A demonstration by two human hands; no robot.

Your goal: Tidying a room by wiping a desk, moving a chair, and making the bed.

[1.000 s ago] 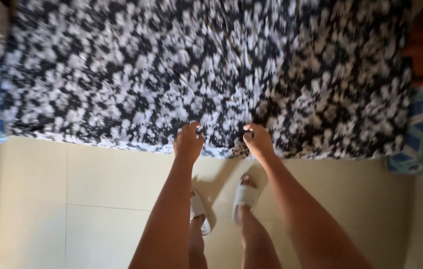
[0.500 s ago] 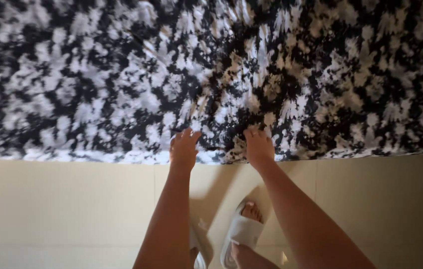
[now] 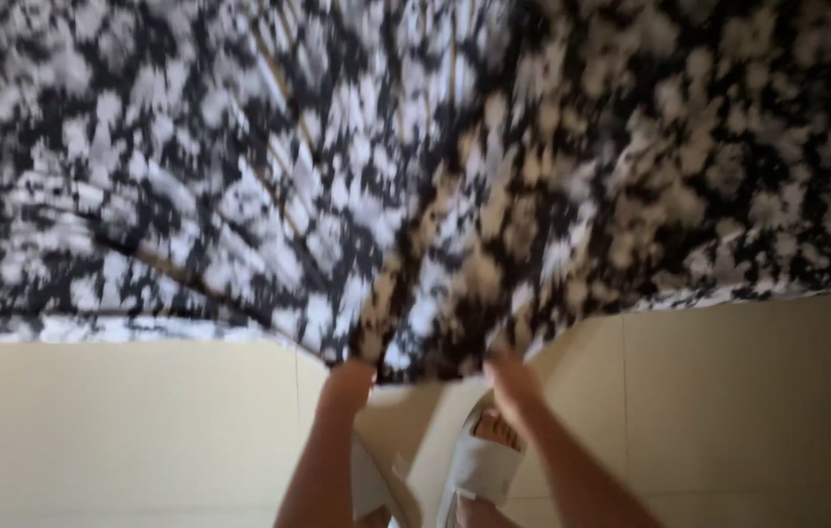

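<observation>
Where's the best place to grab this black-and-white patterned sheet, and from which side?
Probably the near hem of the patterned sheet, from the floor side. That edge hangs free over the tiled floor, and folds fan out from where the left hand and right hand pinch it, side by side.

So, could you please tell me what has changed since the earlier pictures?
Both hands, left and right, have pulled the black-and-white cloth edge toward the person, bunching it into folds. Their grip on it, the white sandals and the tiled floor are unchanged.
</observation>
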